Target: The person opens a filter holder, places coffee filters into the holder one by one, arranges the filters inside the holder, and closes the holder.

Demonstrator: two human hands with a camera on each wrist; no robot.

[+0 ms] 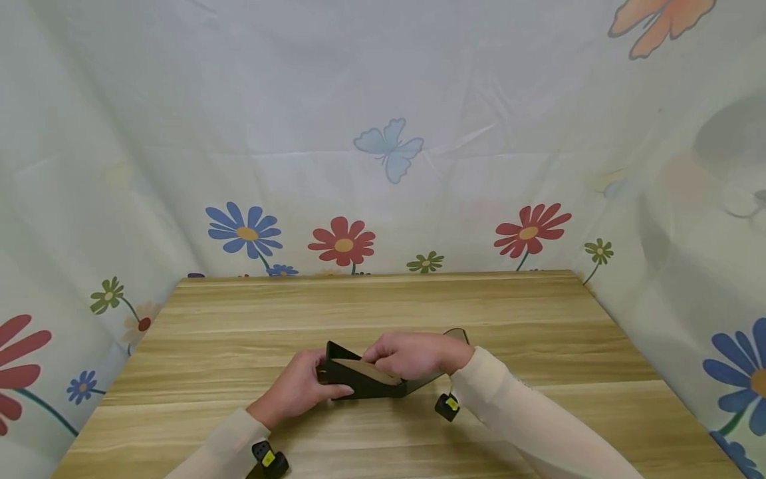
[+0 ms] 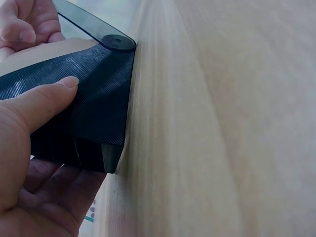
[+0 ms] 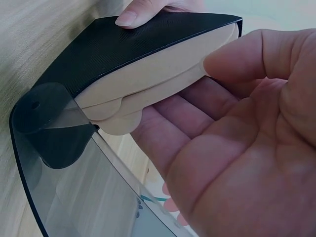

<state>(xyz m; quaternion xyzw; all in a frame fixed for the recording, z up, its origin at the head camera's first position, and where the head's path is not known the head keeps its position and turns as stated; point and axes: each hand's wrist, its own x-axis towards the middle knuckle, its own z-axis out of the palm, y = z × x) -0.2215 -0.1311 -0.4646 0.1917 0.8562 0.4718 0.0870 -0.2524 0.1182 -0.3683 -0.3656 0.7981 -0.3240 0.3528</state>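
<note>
In the head view a black coffee filter holder (image 1: 362, 384) stands tilted on the table, its clear hinged lid (image 3: 94, 192) swung to the right. Tan paper coffee filters (image 3: 163, 74) with rounded tabs fill it. My left hand (image 1: 304, 384) grips the holder's left end, thumb on the ribbed near wall and fingers at the end and far side. Over the opening, my right hand (image 1: 415, 354) pinches the edge of the filters between thumb and fingers, as the right wrist view shows. How many papers it holds I cannot tell.
A wood-grain table (image 1: 383, 299) extends around the holder. Behind it and at both sides hangs a white curtain (image 1: 287, 133) printed with flowers and butterflies. Small black devices (image 1: 447, 406) are at both wrists.
</note>
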